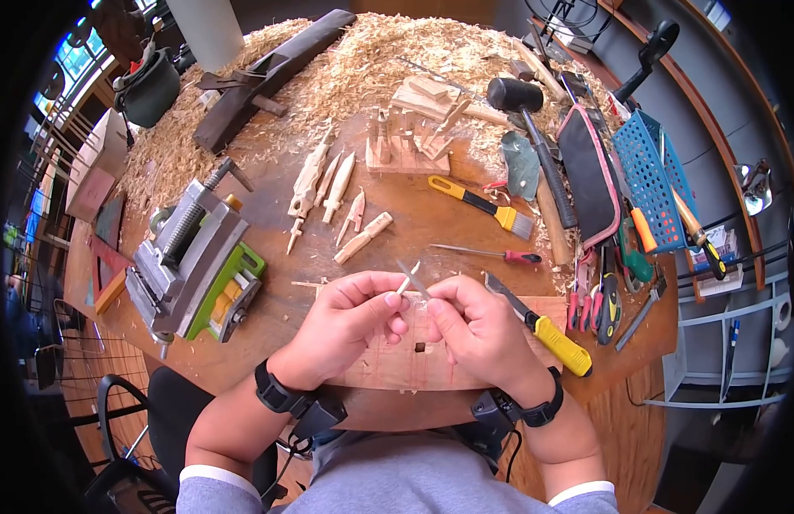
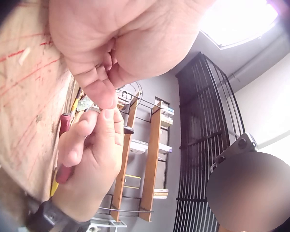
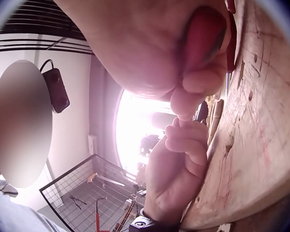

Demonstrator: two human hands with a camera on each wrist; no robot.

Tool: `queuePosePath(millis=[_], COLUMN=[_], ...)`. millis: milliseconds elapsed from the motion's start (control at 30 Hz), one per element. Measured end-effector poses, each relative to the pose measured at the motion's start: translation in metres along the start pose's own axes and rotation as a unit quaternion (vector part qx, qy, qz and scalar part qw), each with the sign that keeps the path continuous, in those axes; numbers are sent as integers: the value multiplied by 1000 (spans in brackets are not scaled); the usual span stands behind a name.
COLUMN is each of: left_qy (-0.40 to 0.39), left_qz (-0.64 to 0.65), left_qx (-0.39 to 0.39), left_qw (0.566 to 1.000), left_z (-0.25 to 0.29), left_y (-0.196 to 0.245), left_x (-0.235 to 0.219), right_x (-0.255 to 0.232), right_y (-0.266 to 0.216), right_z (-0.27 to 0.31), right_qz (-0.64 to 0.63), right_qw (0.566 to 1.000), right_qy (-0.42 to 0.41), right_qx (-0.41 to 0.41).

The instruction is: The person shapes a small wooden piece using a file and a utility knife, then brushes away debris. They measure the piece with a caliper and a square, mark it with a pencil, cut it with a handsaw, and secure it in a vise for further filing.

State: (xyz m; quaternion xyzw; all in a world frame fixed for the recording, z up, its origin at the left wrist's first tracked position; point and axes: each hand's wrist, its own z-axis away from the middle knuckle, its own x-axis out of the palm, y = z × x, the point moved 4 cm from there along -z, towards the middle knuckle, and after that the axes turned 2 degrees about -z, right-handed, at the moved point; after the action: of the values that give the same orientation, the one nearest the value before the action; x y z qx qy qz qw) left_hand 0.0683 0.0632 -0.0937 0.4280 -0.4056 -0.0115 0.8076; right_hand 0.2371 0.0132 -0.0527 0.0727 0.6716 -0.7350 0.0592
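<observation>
Over the near edge of the bench, my left hand (image 1: 356, 315) pinches a small pale sliver of wood (image 1: 410, 279) between thumb and fingers. My right hand (image 1: 481, 330) grips a slim file; its grey blade (image 1: 418, 284) crosses the sliver in the head view. In the right wrist view the file's red handle (image 3: 205, 36) sits inside the palm. Both hands' fingertips come close together, and in the left wrist view they hide the sliver. Below them lies a flat wooden board (image 1: 384, 370) with red pencil lines and a small square hole.
Carved wooden pieces (image 1: 338, 190) lie beyond the hands. A vise (image 1: 187, 257) stands left. A yellow utility knife (image 1: 561, 344), a red-handled file (image 1: 521, 257) and a brush (image 1: 510, 221) lie right. Shavings (image 1: 397, 51) heap at the back, near a mallet (image 1: 505, 94) and blue basket (image 1: 650, 176).
</observation>
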Motion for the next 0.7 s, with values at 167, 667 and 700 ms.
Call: queuePosePath(millis=[167, 667, 700], left_qy=[-9, -20, -25], left_qz=[8, 16, 16], left_qx=[3, 6, 9], left_qw=[1000, 1000, 1000], left_z=[0, -1, -1], left_y=[0, 0, 0], left_x=[-1, -1, -1], right_x=[3, 0, 0], right_y=[8, 0, 4], right_z=[3, 2, 3], right_qz=[79, 36, 36], right_qw=[988, 999, 999], right_qy=[-63, -38, -38], right_qx=[-113, -12, -12])
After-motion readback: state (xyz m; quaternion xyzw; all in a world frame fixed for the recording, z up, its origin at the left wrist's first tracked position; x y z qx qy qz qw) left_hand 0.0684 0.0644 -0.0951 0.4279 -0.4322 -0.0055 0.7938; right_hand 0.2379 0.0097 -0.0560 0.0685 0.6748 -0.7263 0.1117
